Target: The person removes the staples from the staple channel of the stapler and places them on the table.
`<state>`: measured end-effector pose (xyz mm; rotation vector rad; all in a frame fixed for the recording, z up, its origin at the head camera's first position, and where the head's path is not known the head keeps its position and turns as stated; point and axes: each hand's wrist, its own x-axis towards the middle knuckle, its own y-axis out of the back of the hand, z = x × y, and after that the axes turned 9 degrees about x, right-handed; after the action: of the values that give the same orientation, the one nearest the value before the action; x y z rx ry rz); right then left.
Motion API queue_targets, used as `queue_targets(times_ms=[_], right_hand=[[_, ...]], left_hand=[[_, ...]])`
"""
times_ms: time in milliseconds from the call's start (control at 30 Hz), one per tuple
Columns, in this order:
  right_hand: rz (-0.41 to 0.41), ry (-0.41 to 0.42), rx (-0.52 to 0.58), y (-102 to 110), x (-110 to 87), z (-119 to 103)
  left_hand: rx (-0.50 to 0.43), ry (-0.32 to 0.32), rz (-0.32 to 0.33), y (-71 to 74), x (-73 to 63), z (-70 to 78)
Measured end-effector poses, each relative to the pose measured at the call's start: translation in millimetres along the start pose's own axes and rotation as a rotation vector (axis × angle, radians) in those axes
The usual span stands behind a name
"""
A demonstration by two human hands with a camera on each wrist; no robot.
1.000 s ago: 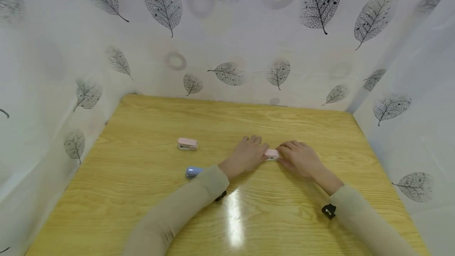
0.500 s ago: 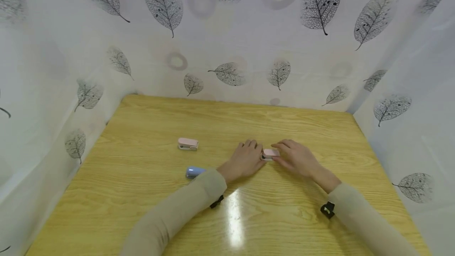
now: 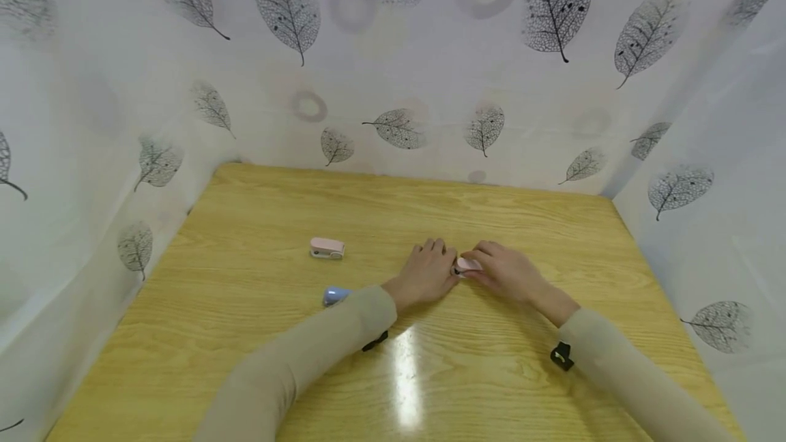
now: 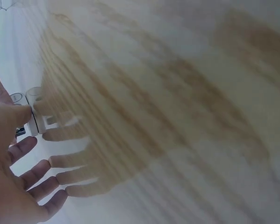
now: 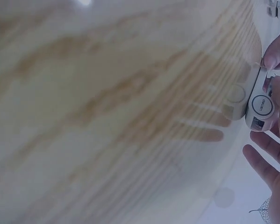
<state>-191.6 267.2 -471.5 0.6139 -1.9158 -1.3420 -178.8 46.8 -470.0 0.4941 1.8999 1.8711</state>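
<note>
Between both hands is a small pink and white stapler [image 3: 469, 265], low over the wooden table. My left hand [image 3: 426, 271] holds its left end, thumb on one side and index finger on the other; the remaining fingers [image 4: 37, 175] spread loosely in the left wrist view. My right hand [image 3: 510, 273] pinches its right part from above, covering much of it. A round logo shows on the stapler's side [image 5: 262, 106] in the right wrist view. A second pink stapler [image 3: 327, 247] lies to the left. A blue rounded object [image 3: 336, 295] is partly hidden behind the left sleeve.
The wood-grain table [image 3: 491, 374] is glossy and reflects a light near its front. A pale curtain with leaf prints [image 3: 399, 53] surrounds its back and sides. Black wrist straps [image 3: 561, 356] show at the cuffs.
My right hand loosens, then closes again on the pink stapler and shifts slightly left. The stapler has moved a little left and now looks tilted. My left hand has barely moved.
</note>
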Motion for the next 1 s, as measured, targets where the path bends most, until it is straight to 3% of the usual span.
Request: queue_targets(times_ms=[233,467,667,1000], right_hand=[[0.005,0.041,0.001,-1.0,2.8,-0.9],[-0.019,0.021,0.002,0.1,4.8,-2.8],[0.022,0.065,-0.004,1.6,5.2,-2.1],[0.044,0.112,-0.097,7.1,4.0,-0.6]], left_hand=[[0.046,0.009,0.01,-3.1,1.1,0.8],[0.035,0.028,-0.008,-7.8,4.5,1.3],[0.027,0.032,-0.021,-6.8,5.2,2.2],[0.018,0.025,-0.02,-6.5,6.2,2.2]])
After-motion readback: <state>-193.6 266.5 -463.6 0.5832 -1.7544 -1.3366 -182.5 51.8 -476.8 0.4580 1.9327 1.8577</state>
